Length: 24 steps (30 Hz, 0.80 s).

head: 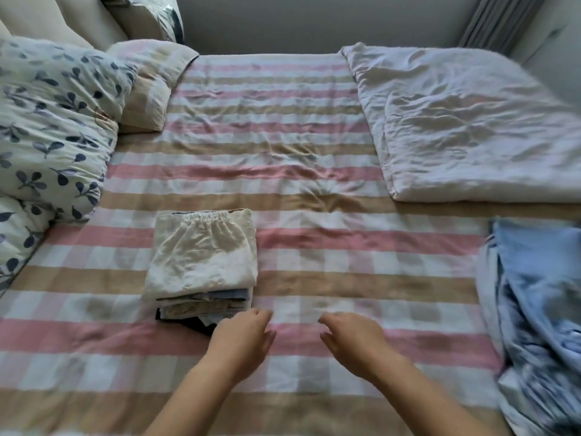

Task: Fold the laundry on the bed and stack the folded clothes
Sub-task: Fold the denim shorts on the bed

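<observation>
Empty hands [295,344] beside folded stack [201,272] on bed [330,247]

Legible text, labels, brands, numbers, signs — none. The folded stack [201,272] just beyond the left-hand fingers [261,314] shows no tag or print that can be read; the blue laundry heap [534,309] well to the right of the right-hand fingers [330,319] is blurred — nothing readable there.
</observation>
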Available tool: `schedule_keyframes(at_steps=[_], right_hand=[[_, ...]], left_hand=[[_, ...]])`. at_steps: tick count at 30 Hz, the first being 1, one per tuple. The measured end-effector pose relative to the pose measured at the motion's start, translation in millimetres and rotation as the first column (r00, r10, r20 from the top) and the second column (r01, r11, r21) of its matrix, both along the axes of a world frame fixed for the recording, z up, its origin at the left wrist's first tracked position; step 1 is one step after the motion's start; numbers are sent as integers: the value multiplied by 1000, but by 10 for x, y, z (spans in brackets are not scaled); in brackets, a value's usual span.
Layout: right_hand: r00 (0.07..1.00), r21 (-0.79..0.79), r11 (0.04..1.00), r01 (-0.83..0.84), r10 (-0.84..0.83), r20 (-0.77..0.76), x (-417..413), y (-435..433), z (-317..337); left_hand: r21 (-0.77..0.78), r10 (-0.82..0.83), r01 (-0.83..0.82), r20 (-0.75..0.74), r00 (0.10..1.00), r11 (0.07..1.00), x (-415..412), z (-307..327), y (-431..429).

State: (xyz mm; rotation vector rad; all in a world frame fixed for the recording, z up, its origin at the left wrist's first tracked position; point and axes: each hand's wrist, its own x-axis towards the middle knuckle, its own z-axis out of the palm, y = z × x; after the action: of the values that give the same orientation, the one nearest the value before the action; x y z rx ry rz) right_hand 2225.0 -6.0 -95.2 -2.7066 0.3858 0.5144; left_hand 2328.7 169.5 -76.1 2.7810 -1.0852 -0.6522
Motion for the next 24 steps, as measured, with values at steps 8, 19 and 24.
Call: schedule_keyframes(at_steps=[8,19,24], right_hand=[[976,42,975,217,-218,19,-1750,-1046,21],[816,96,879,468,-471,335,-3481,-2500,158],[760,140,824,549,-562,326,-3680,-2784,-79]], left_hand=[[-185,-199,177,-105,974,967,-1629,10,-1566],[-562,-214,68,-199,956,825,-3281,-89,-3361],[-512,-3,-112,-218,976,852,-3480,-264,-3658]])
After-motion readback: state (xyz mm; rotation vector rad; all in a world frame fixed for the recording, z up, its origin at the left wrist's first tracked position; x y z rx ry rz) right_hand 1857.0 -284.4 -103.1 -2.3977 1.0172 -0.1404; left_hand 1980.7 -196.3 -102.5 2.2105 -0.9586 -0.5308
